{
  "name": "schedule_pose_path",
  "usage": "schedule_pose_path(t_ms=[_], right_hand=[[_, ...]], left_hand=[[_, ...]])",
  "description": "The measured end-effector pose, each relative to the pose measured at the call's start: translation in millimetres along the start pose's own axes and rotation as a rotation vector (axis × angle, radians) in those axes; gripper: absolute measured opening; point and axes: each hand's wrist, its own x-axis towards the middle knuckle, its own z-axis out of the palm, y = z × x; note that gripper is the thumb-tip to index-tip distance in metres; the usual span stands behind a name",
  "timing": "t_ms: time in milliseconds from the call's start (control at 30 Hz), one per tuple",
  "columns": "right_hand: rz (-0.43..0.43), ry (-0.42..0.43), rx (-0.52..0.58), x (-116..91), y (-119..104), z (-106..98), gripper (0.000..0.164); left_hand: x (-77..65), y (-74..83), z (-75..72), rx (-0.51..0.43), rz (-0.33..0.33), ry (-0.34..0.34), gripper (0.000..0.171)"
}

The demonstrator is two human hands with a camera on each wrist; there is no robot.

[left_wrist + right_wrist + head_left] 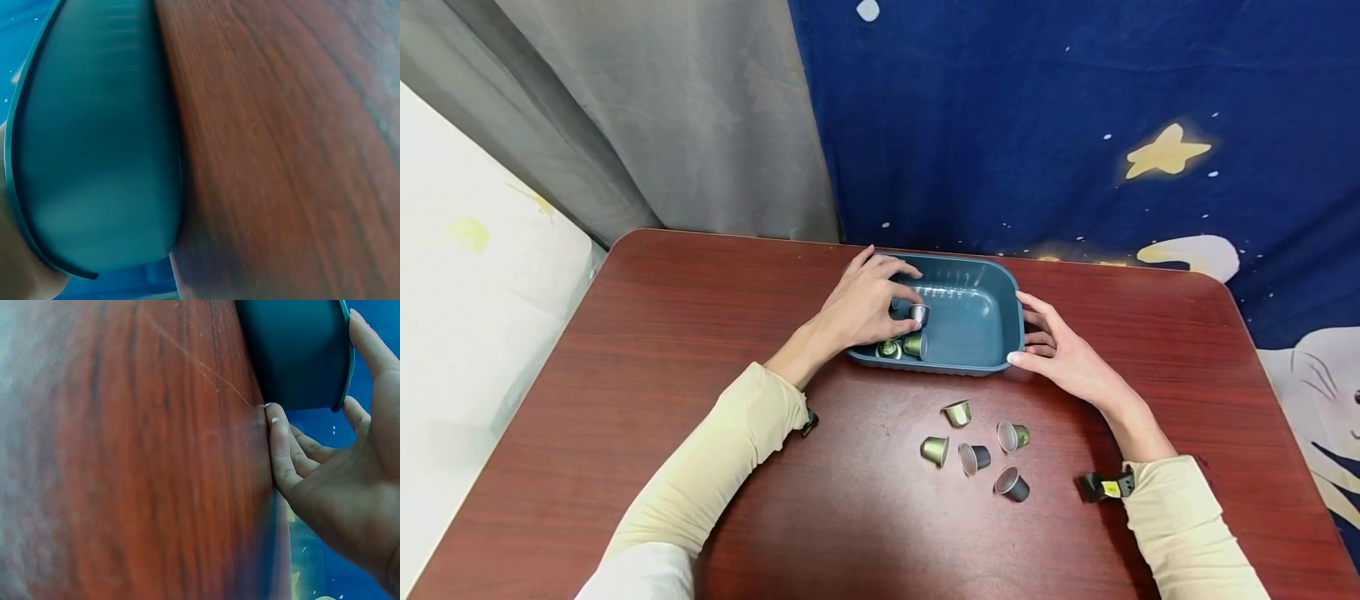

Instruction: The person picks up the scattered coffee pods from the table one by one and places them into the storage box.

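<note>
My left hand [868, 302] reaches over the left end of a blue-green plastic bin [970, 360]. Between its thumb and index finger it pinches a dark coffee capsule [919, 314] with a silvery end. Just below, a green capsule [915, 345] and a shiny green one [889, 349] lie inside the bin; the hand hides part of that end. At the bin's right end, my right hand [1067, 354] touches the rim with thumb and index fingertips, its other fingers lying loosely along the outside. The left wrist view shows mostly the bin's outer wall [100, 150].
In front of the bin, several loose capsules lie on the reddish wooden table [820, 517], among them a green capsule [935, 451] and a dark capsule [1012, 484]. A blue curtain [970, 125] and a grey curtain [700, 117] hang behind the table's back edge.
</note>
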Motion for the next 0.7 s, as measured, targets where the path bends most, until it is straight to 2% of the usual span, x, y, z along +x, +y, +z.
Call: schedule_pose_path(t_ms=[200, 700], right_hand=[[0.015, -0.002, -0.017, -1.0, -3.1, -1.1, 0.087], [0.007, 0.000, -0.016, -1.2, -1.9, -0.3, 0.087]], left_hand=[[-0.2, 0.3, 0.4, 0.021, 0.017, -0.014, 0.027], [-1.7, 1.3, 1.7, 0.035, 0.006, -0.048, 0.029]])
